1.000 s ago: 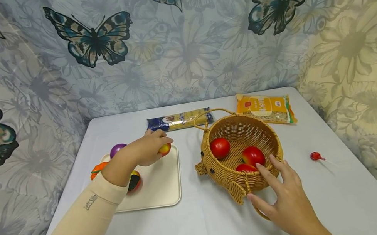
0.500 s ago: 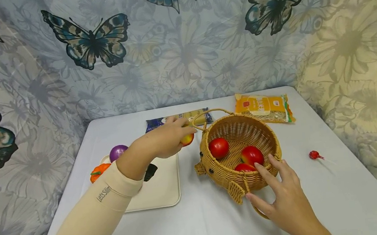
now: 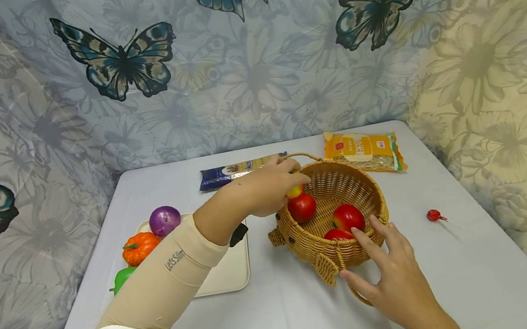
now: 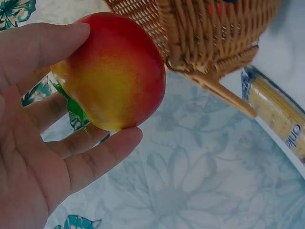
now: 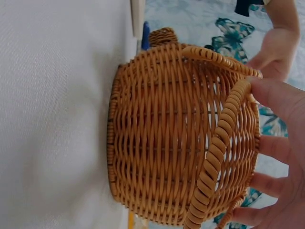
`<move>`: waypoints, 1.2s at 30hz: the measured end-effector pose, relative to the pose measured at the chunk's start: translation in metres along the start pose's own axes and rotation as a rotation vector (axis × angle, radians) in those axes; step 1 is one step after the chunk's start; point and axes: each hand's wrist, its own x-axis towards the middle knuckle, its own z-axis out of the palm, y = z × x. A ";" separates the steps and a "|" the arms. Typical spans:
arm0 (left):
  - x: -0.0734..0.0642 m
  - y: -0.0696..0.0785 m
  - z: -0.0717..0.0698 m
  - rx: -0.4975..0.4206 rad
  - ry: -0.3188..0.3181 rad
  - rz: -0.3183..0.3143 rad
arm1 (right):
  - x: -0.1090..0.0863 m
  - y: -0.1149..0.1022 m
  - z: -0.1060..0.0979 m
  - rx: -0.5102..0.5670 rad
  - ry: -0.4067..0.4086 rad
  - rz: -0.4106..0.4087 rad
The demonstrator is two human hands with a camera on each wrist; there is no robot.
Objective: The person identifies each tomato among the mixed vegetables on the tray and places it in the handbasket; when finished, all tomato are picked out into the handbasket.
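My left hand (image 3: 268,190) holds a red-and-yellow apple (image 4: 114,71) between thumb and fingers, over the left rim of a wicker basket (image 3: 309,249). Green leaves show at the apple's stem end in the left wrist view. Inside the basket lie a red tomato (image 3: 301,208), a red apple (image 3: 348,217) and another red fruit (image 3: 337,234), partly hidden by the near rim. My right hand (image 3: 393,274) holds the basket's near right rim, its thumb against the wrapped handle (image 5: 221,138); the fingertips are partly hidden behind the weave in the right wrist view.
A cream tray (image 3: 228,282) lies at left, partly under my left arm. Around it are a purple onion (image 3: 164,221), an orange pumpkin-like vegetable (image 3: 140,248) and a green pepper (image 3: 122,278). Behind lie a spaghetti pack (image 3: 221,176) and orange bag (image 3: 364,150); a lollipop (image 3: 434,215) lies right.
My left hand has carried the apple rightward from above the tray to the basket's left rim. The right hand has stayed at the basket.
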 end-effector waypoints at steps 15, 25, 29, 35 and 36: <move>0.035 0.033 0.023 0.025 -0.096 0.030 | -0.001 0.002 0.001 0.016 0.017 -0.018; 0.039 0.036 0.035 0.039 -0.125 0.024 | -0.002 0.002 0.001 0.025 0.028 -0.025; 0.040 0.034 0.039 0.039 -0.114 0.035 | -0.001 0.001 0.002 0.026 0.029 -0.030; 0.039 0.033 0.039 0.066 -0.077 0.080 | -0.001 0.001 0.001 0.017 0.017 -0.015; 0.038 0.033 0.038 0.064 -0.071 0.085 | -0.001 0.001 0.001 0.015 0.015 -0.013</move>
